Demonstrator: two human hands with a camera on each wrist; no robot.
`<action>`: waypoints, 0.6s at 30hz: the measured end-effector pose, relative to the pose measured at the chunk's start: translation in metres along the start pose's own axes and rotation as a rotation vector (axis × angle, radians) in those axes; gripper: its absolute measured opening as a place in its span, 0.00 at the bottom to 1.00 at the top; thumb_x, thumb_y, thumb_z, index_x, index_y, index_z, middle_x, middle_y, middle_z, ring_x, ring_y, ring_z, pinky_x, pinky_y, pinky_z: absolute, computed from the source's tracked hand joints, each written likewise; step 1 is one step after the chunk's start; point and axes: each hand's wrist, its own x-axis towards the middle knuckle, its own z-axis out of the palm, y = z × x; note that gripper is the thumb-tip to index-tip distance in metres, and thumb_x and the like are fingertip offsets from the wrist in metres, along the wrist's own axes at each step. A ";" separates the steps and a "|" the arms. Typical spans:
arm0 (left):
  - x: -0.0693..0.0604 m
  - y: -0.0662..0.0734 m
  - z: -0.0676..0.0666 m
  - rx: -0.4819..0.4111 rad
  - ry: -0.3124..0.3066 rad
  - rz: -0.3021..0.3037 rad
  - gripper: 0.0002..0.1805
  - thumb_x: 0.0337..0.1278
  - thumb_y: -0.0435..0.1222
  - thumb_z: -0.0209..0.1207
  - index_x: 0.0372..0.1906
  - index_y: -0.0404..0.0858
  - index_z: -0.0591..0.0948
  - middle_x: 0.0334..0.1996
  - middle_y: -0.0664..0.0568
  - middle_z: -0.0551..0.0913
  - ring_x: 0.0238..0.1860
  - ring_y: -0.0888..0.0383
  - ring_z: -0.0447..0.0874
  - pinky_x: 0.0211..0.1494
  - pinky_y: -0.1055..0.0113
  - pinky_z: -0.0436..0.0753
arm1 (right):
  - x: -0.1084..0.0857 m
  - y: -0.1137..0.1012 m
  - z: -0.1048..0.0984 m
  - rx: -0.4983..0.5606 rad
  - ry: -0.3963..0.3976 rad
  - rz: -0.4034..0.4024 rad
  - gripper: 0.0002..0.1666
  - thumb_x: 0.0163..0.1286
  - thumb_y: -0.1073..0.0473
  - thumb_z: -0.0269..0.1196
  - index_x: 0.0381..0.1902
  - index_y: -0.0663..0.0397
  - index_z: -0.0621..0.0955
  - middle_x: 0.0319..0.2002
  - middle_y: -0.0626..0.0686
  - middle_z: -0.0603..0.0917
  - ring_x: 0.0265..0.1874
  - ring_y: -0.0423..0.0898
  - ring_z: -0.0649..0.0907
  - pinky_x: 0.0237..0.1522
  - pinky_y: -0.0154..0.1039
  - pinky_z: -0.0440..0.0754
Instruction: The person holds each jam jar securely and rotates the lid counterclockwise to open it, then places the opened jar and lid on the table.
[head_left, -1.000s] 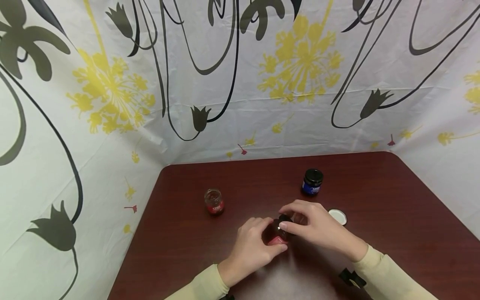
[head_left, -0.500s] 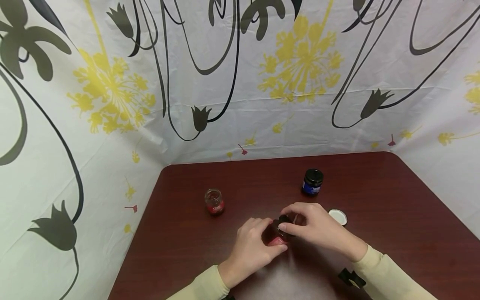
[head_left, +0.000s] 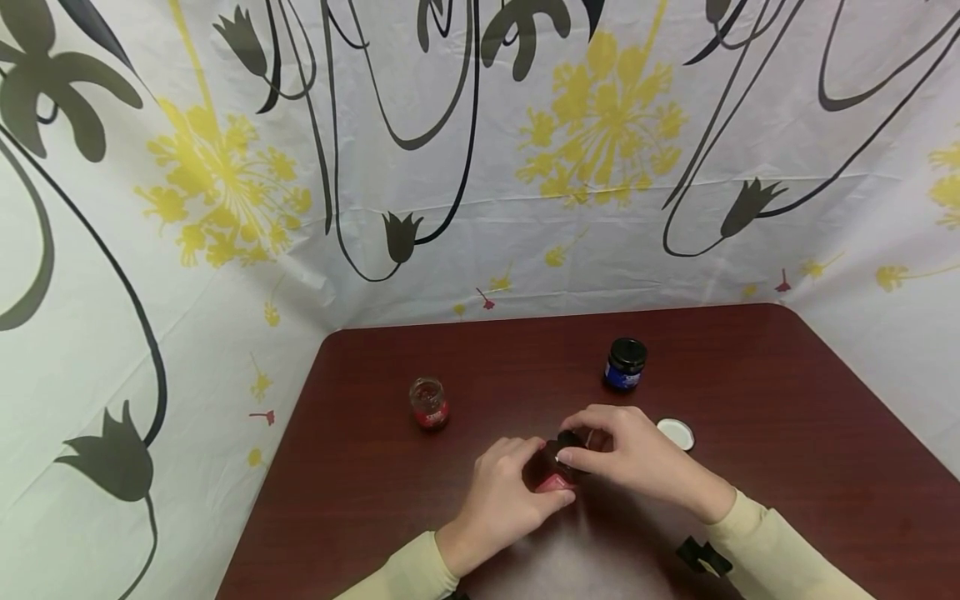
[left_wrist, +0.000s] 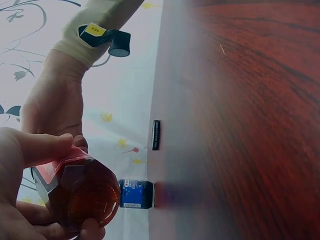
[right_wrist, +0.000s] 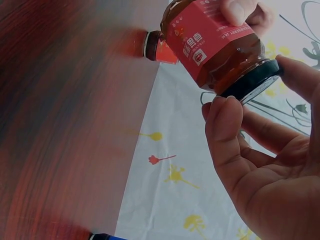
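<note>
Right wrist: R grip [right_wrist: 272,187] pinches rnd lid [right_wrist: 251,80] of glass jar [right_wrist: 212,37] (faceted).

I see a dark reddish-brown, wood-grained surface [head_left: 345,475] with rounded far corners. Creased white sheeting [head_left: 502,175] rises behind it and along both sides, printed with large yellow dandelion heads [head_left: 609,121] and grey-green tulips [head_left: 400,238] on curling stems. Whitish glare [head_left: 581,554] lies on the surface's near part.

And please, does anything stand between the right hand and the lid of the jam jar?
Nothing visible does. The fingers of the right hand touch the dark lid of the strawberry jam jar. The left hand grips the jar's body, and the blue-labelled jar stands farther back.
</note>
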 end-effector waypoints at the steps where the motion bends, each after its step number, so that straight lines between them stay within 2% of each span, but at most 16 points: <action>1: 0.000 0.000 0.000 -0.006 -0.007 -0.008 0.29 0.38 0.53 0.79 0.46 0.44 0.85 0.37 0.60 0.84 0.39 0.64 0.79 0.40 0.68 0.79 | 0.000 0.000 0.000 0.000 -0.001 -0.005 0.16 0.65 0.38 0.68 0.47 0.32 0.83 0.37 0.34 0.83 0.28 0.36 0.82 0.30 0.35 0.81; 18: -0.001 0.000 -0.003 -0.095 -0.056 -0.068 0.28 0.39 0.52 0.79 0.47 0.43 0.86 0.40 0.59 0.86 0.41 0.65 0.81 0.44 0.64 0.80 | -0.001 -0.002 0.000 0.004 0.003 -0.082 0.15 0.66 0.41 0.69 0.49 0.32 0.84 0.36 0.35 0.82 0.28 0.36 0.80 0.30 0.35 0.80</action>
